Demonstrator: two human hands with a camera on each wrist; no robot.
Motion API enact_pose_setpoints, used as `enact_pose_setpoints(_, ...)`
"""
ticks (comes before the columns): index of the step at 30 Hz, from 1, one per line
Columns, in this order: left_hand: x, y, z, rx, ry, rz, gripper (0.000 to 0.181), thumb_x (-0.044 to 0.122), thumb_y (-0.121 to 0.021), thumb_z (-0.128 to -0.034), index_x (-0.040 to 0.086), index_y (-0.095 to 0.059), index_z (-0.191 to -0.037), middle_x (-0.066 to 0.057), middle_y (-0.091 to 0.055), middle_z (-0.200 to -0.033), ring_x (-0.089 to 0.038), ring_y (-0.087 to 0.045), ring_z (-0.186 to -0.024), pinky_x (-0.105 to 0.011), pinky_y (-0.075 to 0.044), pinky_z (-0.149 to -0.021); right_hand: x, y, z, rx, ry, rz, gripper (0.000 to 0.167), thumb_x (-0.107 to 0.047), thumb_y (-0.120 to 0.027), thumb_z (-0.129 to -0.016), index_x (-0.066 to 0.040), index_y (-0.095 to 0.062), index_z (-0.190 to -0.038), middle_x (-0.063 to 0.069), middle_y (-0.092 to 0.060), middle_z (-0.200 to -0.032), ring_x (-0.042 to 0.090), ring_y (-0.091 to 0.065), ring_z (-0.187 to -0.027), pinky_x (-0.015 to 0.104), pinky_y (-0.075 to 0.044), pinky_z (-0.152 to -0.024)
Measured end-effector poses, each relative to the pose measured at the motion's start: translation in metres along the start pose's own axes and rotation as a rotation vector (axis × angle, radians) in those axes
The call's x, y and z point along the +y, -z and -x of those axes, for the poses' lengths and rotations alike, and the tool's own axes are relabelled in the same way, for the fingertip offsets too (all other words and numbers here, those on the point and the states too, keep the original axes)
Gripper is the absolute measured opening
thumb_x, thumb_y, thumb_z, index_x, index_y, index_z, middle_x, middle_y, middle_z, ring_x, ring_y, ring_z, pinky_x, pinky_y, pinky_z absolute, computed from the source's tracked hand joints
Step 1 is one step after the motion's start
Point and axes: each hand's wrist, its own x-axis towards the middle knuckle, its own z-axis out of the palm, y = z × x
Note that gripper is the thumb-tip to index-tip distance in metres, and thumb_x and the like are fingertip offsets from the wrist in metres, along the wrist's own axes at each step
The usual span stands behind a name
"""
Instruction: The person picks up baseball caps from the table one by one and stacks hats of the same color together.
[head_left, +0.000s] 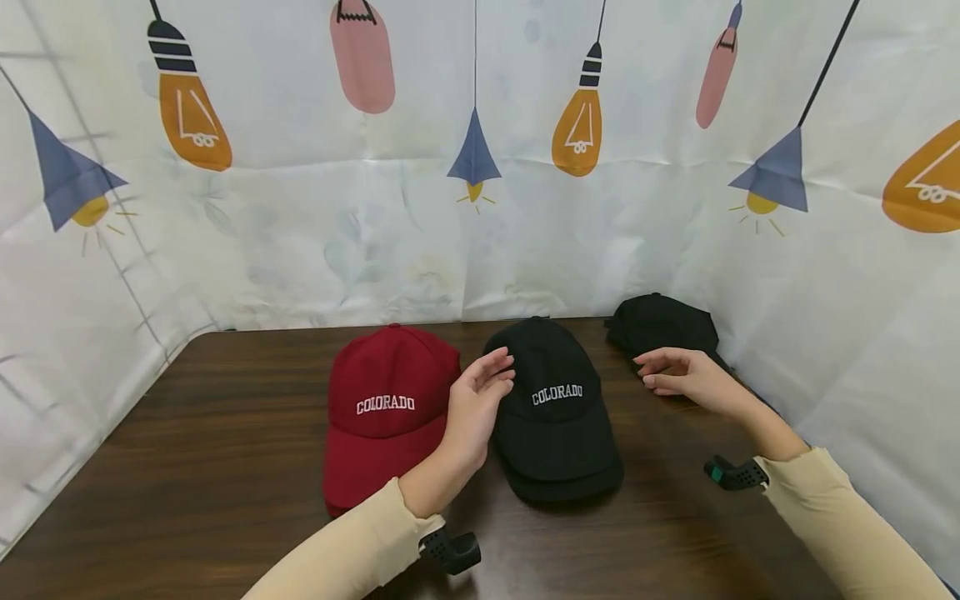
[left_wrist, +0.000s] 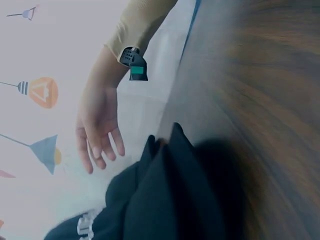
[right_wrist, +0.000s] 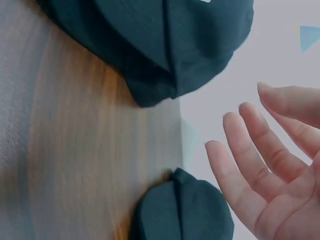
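Observation:
A black cap [head_left: 551, 429] with white COLORADO lettering lies mid-table, a second brim showing under its own. To its left is a red cap [head_left: 384, 375] with the same lettering. My left hand [head_left: 472, 412] hovers over the gap between these two, fingers loosely bent and holding nothing. Another black cap [head_left: 660, 323] sits at the back right, its front turned from view. Just in front of that cap is my right hand [head_left: 690, 379], relaxed and holding nothing. In the right wrist view, the fingers [right_wrist: 265, 175] of that hand are spread apart from both black caps.
The dark wooden table [head_left: 225, 450] runs back to a white curtain [head_left: 300, 250] printed with lamps and bulbs. Curtain also hangs along both sides. Each wrist wears a black camera band [head_left: 450, 550]. The red cap seems to have another red layer beneath its brim.

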Motion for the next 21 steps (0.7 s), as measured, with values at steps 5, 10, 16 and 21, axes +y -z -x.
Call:
enact_pose_setpoints(5,-0.001,-0.028,-0.007,-0.047,-0.059,0.007,0.037,-0.01,-0.053,-0.0984,-0.011,-0.058,-0.135,-0.026,-0.061,-0.132,-0.041,-0.059,-0.121,-0.03,-0.05,-0.1,0.002,0.007,0.0,0.048,0.025,0.042,0.037,-0.005,-0.061,-0.102,0.014,-0.056,-0.133,0.028,-0.064,-0.118,0.014,-0.07,-0.098,0.036,-0.059,-0.083)
enact_pose_setpoints(10,-0.005,-0.06,-0.017,-0.07,-0.078,0.035,0.033,-0.008,-0.054,-0.0993,-0.01,-0.061,-0.131,-0.026,-0.063,-0.128,-0.04,-0.06,-0.12,-0.034,-0.049,-0.102,0.007,0.016,0.004,0.153,0.046,0.088,0.034,-0.007,-0.063,-0.102,0.012,-0.059,-0.13,0.014,-0.07,-0.113,0.007,-0.069,-0.095,0.026,-0.058,-0.082)
enact_pose_setpoints(16,-0.015,-0.096,-0.026,-0.079,-0.034,0.066,0.029,-0.006,-0.056,-0.0988,-0.006,-0.067,-0.125,-0.014,-0.069,-0.12,-0.025,-0.066,-0.112,-0.033,-0.05,-0.101,0.015,0.025,0.008,0.291,0.067,0.121,0.03,-0.006,-0.06,-0.104,0.014,-0.06,-0.127,0.01,-0.071,-0.114,0.0,-0.067,-0.093,0.019,-0.056,-0.079)
enact_pose_setpoints(21,-0.023,-0.113,-0.032,-0.054,0.017,0.069,0.027,-0.005,-0.056,-0.0985,-0.005,-0.069,-0.122,-0.011,-0.07,-0.118,-0.024,-0.067,-0.109,-0.033,-0.051,-0.098,0.02,0.024,0.005,0.366,0.049,0.144,0.032,-0.008,-0.057,-0.105,0.013,-0.06,-0.13,0.032,-0.063,-0.125,-0.005,-0.064,-0.093,0.017,-0.055,-0.08)
